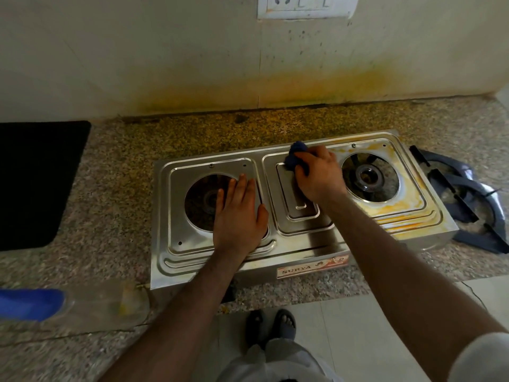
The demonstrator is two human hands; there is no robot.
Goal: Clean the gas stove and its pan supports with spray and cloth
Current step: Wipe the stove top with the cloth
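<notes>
Left hand (239, 213) flat on steel stove (192, 260); right hand (316, 175) grips blue cloth (296, 157), seemingly bunched, beside yellow stains.

The stove (275, 205) is set on the surface (110, 210) at frame centre, with the pan supports (468, 199) stacked just beside its right end. A mat (35, 183) is laid at the left edge, and a spray bottle (68, 304) is laid at lower left.
</notes>
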